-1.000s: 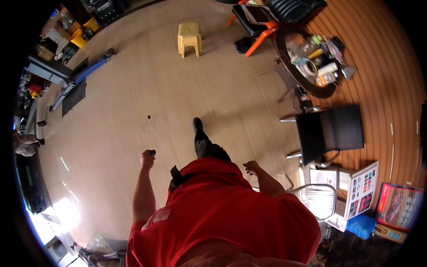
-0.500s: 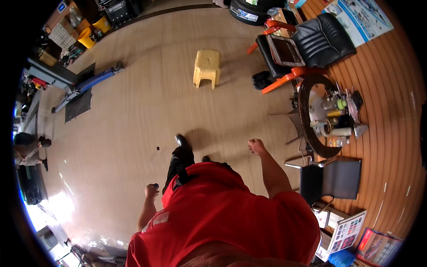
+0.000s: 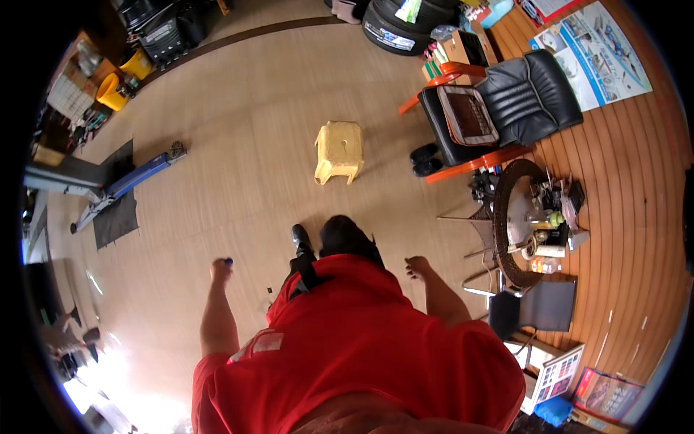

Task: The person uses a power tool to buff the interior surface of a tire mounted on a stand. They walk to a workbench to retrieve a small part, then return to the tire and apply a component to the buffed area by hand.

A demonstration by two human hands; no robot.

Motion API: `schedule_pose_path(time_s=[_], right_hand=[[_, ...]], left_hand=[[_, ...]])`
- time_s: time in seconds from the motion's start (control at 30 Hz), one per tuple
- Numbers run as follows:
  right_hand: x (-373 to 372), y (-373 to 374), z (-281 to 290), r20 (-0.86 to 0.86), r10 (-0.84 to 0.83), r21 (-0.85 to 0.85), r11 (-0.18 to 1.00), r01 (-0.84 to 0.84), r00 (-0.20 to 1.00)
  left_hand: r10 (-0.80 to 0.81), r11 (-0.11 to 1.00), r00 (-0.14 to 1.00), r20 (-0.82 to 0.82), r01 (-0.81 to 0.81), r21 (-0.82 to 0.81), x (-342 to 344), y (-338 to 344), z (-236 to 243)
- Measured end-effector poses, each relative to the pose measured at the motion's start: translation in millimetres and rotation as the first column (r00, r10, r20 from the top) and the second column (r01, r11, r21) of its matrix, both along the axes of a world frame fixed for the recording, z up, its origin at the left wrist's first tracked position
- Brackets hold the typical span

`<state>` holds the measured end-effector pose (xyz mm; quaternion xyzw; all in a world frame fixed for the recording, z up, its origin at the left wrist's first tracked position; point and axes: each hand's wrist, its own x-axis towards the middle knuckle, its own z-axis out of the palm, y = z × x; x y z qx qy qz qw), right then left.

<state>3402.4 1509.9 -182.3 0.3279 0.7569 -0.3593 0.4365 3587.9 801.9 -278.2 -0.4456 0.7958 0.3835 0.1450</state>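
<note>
My left hand (image 3: 220, 270) is closed around a small dark-blue object (image 3: 228, 261), whose end sticks out past the fingers; its kind is too small to make out. On the other side of my red shirt, my right hand (image 3: 416, 268) hangs above the floor with fingers loosely bent and somewhat apart, holding nothing that shows. A yellow plastic stool (image 3: 340, 148) stands ahead of me on the floor. One black shoe (image 3: 301, 237) of mine shows below, and a dark trouser leg is raised in front.
To the right are a black armchair (image 3: 531, 94) with red-orange arms, a round table (image 3: 500, 217) crowded with bottles, and a dark chair (image 3: 549, 304). Stacked tires (image 3: 390, 32) stand at the far side. A blue lift arm (image 3: 148, 173) extends along the floor at left. Another person (image 3: 69, 340) is at far left.
I have stepped forward, so the stool and chairs sit lower in view. My left arm has swung forward and outward with the blue object; the right fingers have loosened.
</note>
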Motion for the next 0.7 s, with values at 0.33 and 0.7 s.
schedule_pose_path(time_s=[0.33, 0.7], right_hand=[[-134, -60, 3, 0.097, 0.078, 0.025, 0.996, -0.081, 0.992], [-389, -117, -40, 0.058, -0.057, -0.123, 0.99, 0.064, 0.997]], left_hand=[[-0.111, 0.99, 0.981, -0.157, 0.123, 0.069, -241, 1, 43], [-0.396, 0.918, 0.839, 0.373, 0.37, 0.142, -288, 28, 47]])
